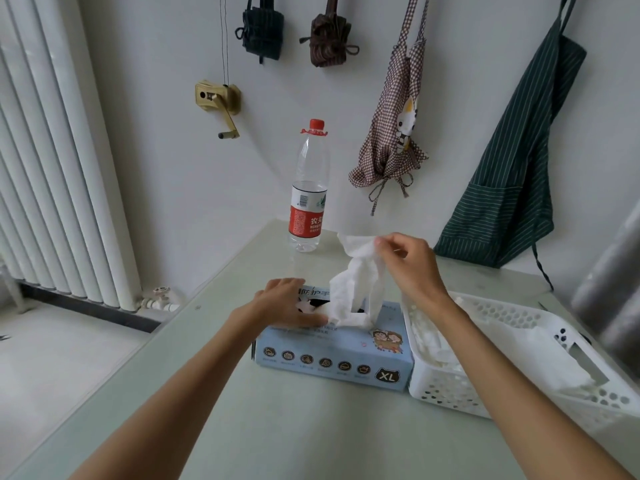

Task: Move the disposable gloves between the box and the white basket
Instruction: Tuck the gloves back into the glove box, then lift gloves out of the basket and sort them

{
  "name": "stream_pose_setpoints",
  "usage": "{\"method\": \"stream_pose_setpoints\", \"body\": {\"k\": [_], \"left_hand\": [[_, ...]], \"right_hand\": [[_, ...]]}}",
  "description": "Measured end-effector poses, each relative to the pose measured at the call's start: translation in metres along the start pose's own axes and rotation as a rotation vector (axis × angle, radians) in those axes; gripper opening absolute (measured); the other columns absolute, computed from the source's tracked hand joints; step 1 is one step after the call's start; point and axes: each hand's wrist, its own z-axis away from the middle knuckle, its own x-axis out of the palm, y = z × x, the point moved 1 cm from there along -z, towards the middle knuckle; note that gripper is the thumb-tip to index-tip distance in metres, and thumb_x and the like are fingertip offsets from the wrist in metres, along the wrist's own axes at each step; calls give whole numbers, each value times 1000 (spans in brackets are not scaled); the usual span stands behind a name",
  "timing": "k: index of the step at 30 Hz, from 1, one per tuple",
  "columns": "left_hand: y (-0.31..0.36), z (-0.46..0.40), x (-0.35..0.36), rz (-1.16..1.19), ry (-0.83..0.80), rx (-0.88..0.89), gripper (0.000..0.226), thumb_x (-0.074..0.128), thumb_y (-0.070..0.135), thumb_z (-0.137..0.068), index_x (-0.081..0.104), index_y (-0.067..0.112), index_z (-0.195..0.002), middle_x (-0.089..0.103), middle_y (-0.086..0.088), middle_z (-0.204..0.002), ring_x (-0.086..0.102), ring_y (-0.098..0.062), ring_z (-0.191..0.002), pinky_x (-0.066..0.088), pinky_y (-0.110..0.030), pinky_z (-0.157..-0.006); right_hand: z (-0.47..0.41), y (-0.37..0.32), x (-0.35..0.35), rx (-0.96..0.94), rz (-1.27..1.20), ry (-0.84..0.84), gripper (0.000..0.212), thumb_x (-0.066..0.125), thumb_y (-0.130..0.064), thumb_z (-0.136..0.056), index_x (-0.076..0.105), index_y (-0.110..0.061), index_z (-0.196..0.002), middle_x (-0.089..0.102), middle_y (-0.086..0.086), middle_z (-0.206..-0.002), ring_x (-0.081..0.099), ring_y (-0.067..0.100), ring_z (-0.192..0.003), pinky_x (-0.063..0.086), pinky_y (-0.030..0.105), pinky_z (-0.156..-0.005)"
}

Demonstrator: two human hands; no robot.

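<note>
One crinkly translucent glove [360, 282] pinched above the blue cardboard box [334, 355].

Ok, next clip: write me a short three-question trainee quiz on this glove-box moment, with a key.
1. True or false: the left hand rests flat on top of the blue glove box.
2. What does the right hand pinch? A) the water bottle's cap B) a white disposable glove C) the basket's rim
3. On which side of the box does the white basket sit, as the person sees it?

Key: 1 true. 2 B; the glove's lower end is still in the box opening. 3 the right, close against the box, with white gloves already inside.
</note>
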Motion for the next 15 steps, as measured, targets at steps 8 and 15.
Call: {"method": "stream_pose_setpoints", "body": {"k": [8,15], "left_hand": [[27,4,-34,342,-52,170,102,56,67,-71,11,22,-151,12,0,-158,14,-21,-145,17,-43,-117],[77,13,-64,676,-196,442,37,56,46,-83,48,39,-119,62,15,-118,59,2,-105,46,-24,-98]], "right_hand": [[-7,-6,-21,43,-222,-165,30,41,-24,-101,55,-6,-81,50,7,-76,47,15,-73,39,25,-68],[-2,-17,-52,139,-601,-247,26,38,-22,-102,56,-15,-84,53,1,-79,49,11,-78,37,24,-69]]}}
